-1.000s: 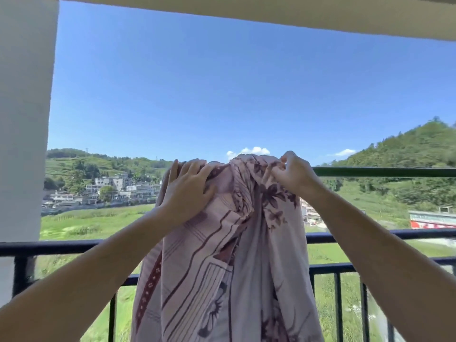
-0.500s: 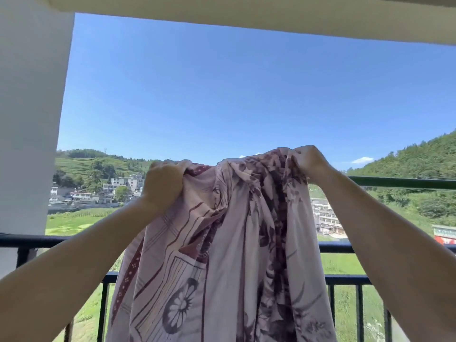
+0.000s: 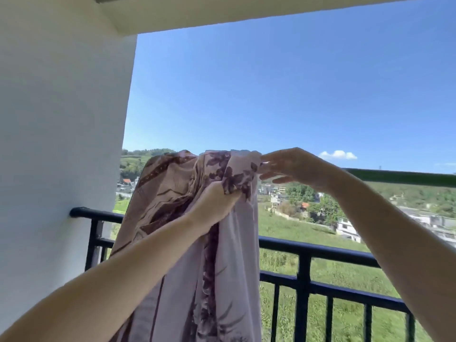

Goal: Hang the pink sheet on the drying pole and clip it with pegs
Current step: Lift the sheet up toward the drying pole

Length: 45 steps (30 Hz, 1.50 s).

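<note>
The pink sheet (image 3: 172,218), pale with dark purple flowers and stripes, hangs bunched over the left part of the green drying pole (image 3: 404,177). My left hand (image 3: 217,201) is closed on a fold of the sheet a little below the pole. At the sheet's top right edge, my right hand (image 3: 288,166) has its fingers spread and its fingertips on the cloth at pole height. The pole is hidden where the sheet covers it. No pegs are in view.
A white wall (image 3: 61,132) stands close on the left, a ceiling beam above. A dark metal balcony railing (image 3: 308,253) runs below the pole. Beyond it lie green fields, houses and hills.
My view has swung to the left, bringing the wall in. My left hand dropped from the top of the sheet to a lower fold. My right hand loosened from a fist to spread fingers.
</note>
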Each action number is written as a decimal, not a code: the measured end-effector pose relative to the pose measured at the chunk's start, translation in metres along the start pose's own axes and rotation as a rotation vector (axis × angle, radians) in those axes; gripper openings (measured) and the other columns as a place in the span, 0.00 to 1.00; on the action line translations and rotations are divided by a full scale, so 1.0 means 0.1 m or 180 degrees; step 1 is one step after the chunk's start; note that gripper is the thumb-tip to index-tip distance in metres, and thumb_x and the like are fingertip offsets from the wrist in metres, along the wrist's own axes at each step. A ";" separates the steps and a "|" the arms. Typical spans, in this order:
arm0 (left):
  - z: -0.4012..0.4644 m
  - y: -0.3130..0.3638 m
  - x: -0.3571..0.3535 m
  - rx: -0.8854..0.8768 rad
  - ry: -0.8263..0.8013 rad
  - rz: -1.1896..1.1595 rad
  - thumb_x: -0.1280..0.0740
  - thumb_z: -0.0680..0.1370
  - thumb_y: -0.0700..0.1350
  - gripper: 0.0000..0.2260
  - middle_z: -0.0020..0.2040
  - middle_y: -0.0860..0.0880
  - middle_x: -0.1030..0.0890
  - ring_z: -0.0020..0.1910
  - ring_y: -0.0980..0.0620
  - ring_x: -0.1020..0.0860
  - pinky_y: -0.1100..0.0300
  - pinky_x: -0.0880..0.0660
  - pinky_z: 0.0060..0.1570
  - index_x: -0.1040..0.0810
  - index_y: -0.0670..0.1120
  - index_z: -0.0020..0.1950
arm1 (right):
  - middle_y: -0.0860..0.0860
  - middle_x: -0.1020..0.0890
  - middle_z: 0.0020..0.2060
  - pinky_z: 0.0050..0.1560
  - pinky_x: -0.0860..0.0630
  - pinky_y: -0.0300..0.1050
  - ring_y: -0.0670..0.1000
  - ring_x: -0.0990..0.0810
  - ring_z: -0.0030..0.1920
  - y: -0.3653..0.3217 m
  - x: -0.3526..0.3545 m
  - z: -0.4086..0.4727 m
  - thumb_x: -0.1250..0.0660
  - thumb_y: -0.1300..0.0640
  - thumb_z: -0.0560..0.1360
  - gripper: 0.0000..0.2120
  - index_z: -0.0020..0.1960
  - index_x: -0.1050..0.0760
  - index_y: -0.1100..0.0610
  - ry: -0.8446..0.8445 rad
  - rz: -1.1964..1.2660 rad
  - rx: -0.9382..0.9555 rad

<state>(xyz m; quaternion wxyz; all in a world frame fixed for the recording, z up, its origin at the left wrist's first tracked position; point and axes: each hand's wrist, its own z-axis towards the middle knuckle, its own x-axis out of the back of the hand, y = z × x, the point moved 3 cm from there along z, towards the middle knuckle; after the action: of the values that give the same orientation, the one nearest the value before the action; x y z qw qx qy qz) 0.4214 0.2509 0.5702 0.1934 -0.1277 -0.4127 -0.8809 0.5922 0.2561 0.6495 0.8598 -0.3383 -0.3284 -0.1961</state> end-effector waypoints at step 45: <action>0.17 -0.44 0.18 -0.0625 0.1634 0.6094 0.47 0.76 0.63 0.29 0.58 0.44 0.21 0.58 0.44 0.23 0.38 0.36 0.66 0.29 0.41 0.62 | 0.46 0.35 0.21 0.24 0.40 0.37 0.44 0.38 0.21 1.02 -1.19 1.86 0.40 0.63 0.75 0.18 0.28 0.36 0.55 0.0671 0.2116 0.1037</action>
<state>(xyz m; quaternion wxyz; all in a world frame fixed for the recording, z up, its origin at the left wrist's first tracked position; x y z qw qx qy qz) 0.3866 0.2858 0.5585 0.8945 -0.2277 -0.0067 -0.3847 0.4843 0.4729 0.6239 0.9480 -0.2633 -0.1375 0.1144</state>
